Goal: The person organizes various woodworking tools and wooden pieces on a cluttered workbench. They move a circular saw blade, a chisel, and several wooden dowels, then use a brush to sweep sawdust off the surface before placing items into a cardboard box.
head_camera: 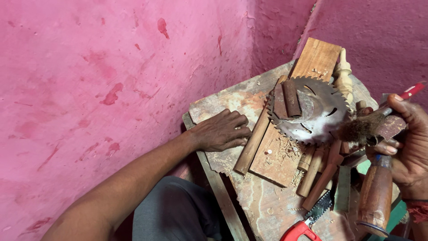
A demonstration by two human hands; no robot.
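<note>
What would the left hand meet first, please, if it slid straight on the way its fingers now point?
Most likely the long wooden dowel: the left hand lies flat on the table, its fingertips already at or against the dowel.

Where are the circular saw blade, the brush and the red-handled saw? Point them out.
circular saw blade [317, 111]: head view, flat face.
brush [359, 129]: head view, bristle tuft.
red-handled saw [299, 230]: head view, red handle.

I see soft, even daylight on the pink wall [111, 89], no harsh glare. Faint shadows sit under the left hand [223, 130]. The right hand [408, 147] looks slightly blurred at the edge.
</note>
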